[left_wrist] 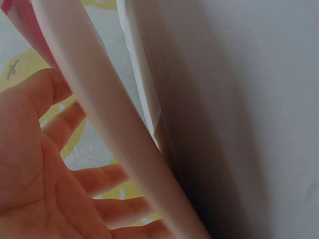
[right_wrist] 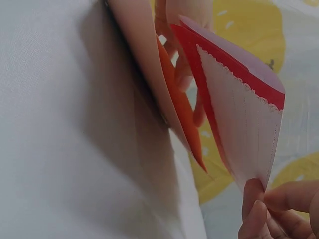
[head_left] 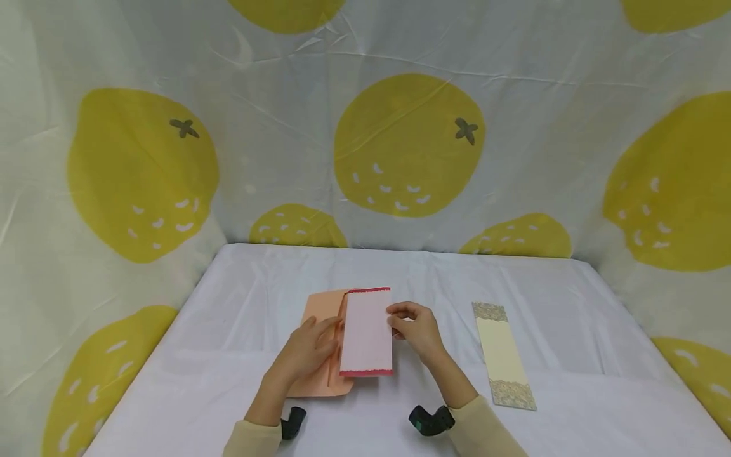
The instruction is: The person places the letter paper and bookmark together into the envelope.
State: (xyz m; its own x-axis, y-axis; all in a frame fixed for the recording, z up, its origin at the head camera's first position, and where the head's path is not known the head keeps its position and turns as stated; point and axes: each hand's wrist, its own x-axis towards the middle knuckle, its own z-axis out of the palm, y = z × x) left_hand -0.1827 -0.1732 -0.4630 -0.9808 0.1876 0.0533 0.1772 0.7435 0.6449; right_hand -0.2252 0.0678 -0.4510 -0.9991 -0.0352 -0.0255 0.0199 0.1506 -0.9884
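A peach envelope (head_left: 320,310) lies on the table, its bright orange inside (right_wrist: 175,74) showing along the gaping edge. My left hand (head_left: 308,348) rests over it with fingers extended, their tips at the side facing the card. In the left wrist view, the envelope (left_wrist: 114,124) hides those fingertips. A folded pale pink card (head_left: 367,333) with red scalloped borders stands at the envelope's right side, overlapping it. Thumb and fingers of my right hand (head_left: 415,329) pinch the card's right edge. The right wrist view shows the folded card (right_wrist: 239,109) with its layers slightly apart.
A cream card (head_left: 504,352) with patterned gold ends lies on the right of the white-covered table (head_left: 434,279). Behind the table hangs a cloth (head_left: 274,139) with big yellow fruit prints. Dark wrist cameras (head_left: 429,421) sit below both hands.
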